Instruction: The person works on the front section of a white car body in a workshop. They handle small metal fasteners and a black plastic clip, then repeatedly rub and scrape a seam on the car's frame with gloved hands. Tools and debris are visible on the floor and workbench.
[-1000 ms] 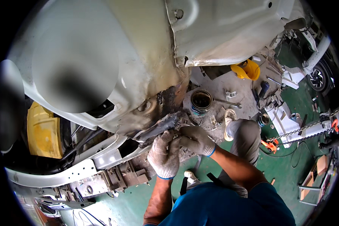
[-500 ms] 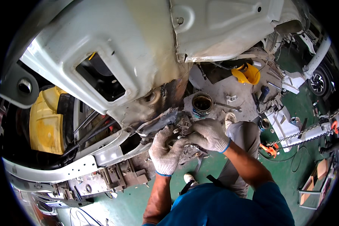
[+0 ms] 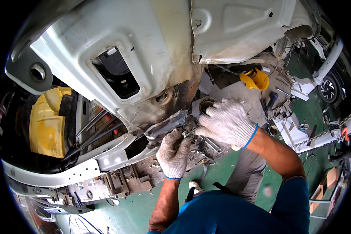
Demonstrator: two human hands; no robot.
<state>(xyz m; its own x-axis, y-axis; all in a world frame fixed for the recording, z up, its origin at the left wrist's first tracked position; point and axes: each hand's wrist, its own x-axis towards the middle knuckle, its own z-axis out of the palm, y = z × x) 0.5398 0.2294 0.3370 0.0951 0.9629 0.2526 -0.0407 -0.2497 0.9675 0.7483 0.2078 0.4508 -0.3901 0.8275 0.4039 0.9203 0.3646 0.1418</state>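
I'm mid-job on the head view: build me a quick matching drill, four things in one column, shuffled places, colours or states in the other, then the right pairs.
Things:
1. Left hand
2. Can
3. Floor
4. Wheel

Places, colours, states:
A. Near the picture's right edge
B. In a pale glove with a blue cuff edge
C. Green
D. Open-topped, partly hidden behind the right hand

Right pairs: 1-B, 2-D, 3-C, 4-A
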